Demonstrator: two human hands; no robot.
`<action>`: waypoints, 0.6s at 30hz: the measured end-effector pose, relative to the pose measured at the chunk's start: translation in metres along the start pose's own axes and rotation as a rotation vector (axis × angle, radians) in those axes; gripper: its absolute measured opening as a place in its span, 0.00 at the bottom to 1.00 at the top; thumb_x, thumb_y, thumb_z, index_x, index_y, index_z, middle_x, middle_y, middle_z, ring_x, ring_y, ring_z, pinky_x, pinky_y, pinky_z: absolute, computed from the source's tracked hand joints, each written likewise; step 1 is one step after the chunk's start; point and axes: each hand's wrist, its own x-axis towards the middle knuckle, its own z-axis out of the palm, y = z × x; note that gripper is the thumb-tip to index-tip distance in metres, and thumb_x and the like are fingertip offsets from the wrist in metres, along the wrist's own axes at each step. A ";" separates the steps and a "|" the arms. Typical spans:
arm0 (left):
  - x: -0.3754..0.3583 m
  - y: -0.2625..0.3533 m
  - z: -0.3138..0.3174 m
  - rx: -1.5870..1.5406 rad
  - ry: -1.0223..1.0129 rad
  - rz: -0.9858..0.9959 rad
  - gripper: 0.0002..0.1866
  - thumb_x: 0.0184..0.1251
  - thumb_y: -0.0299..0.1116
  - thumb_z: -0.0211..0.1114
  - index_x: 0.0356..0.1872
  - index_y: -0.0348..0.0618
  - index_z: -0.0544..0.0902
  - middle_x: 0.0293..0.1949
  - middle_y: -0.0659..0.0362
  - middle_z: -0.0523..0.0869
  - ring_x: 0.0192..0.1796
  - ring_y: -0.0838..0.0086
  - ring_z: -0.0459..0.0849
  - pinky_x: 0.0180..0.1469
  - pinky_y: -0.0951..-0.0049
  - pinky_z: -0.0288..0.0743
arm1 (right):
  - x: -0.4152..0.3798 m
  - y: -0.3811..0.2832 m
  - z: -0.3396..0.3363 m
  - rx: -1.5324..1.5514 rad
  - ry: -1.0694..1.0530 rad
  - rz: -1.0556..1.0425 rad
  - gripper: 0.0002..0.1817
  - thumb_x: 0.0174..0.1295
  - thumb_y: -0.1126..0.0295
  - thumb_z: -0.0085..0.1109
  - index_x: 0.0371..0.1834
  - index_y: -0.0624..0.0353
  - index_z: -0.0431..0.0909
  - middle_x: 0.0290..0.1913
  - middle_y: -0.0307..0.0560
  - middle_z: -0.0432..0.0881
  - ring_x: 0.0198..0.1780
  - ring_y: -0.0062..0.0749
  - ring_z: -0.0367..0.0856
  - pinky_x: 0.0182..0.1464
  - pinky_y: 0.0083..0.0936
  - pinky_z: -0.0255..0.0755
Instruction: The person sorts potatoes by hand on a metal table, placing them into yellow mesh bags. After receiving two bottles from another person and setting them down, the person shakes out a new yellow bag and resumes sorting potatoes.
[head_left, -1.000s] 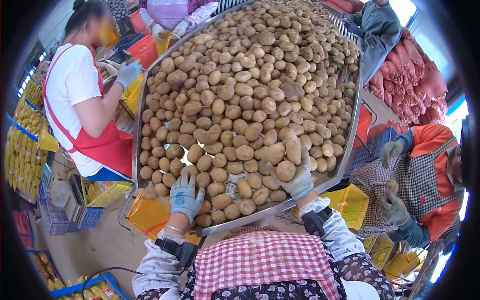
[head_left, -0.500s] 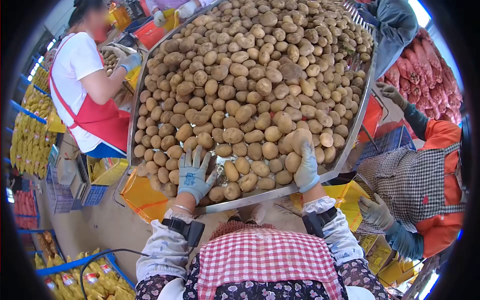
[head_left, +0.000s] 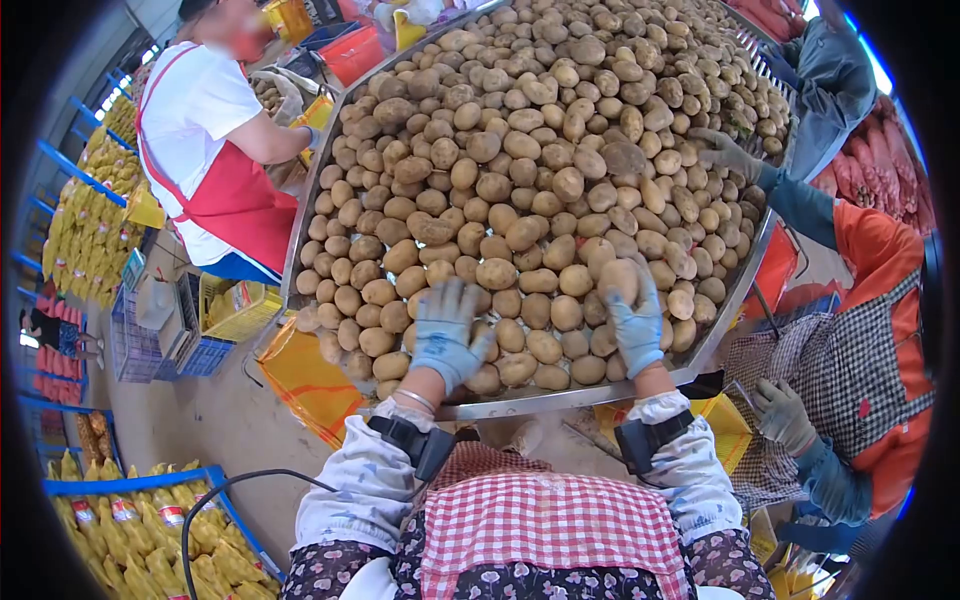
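Observation:
Potatoes lie heaped across a large metal-edged table. My left hand, in a light blue glove, rests on potatoes near the table's front edge, its fingers apart and nothing in its grip. Further right, my right hand, gloved the same way, has its thumb and fingers around a potato on the near right part of the heap. More potatoes lie between the two hands and up against the front rim.
At the left stands a person in a red apron; at the right, a person in a checked apron reaches over the heap. Another person's sleeve shows top right. Crates and an orange bag flank the table.
The view has shifted, moving the table rightward in it. My left hand has moved over potatoes to its right. The right-hand person's upper hand now reaches onto the heap.

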 end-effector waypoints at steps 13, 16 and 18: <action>0.068 -0.066 -0.038 -0.014 0.290 0.011 0.29 0.57 0.40 0.65 0.62 0.51 0.72 0.66 0.47 0.68 0.63 0.53 0.72 0.63 0.57 0.67 | -0.023 -0.038 0.008 -0.767 -0.106 -0.351 0.36 0.46 0.57 0.74 0.58 0.62 0.74 0.48 0.55 0.79 0.48 0.50 0.77 0.54 0.38 0.71; 0.110 -0.078 -0.021 0.022 0.196 0.011 0.29 0.57 0.39 0.65 0.62 0.49 0.73 0.63 0.48 0.71 0.60 0.55 0.74 0.62 0.56 0.67 | -0.013 -0.042 0.027 -0.661 -0.225 -0.299 0.35 0.50 0.57 0.72 0.59 0.63 0.73 0.48 0.54 0.80 0.46 0.47 0.79 0.51 0.37 0.73; 0.120 -0.084 -0.016 -0.024 0.029 -0.050 0.27 0.59 0.40 0.65 0.61 0.47 0.73 0.61 0.48 0.73 0.59 0.54 0.75 0.62 0.57 0.68 | -0.014 -0.030 0.037 0.032 -0.134 0.092 0.31 0.56 0.55 0.69 0.59 0.61 0.73 0.51 0.51 0.81 0.48 0.42 0.81 0.49 0.33 0.75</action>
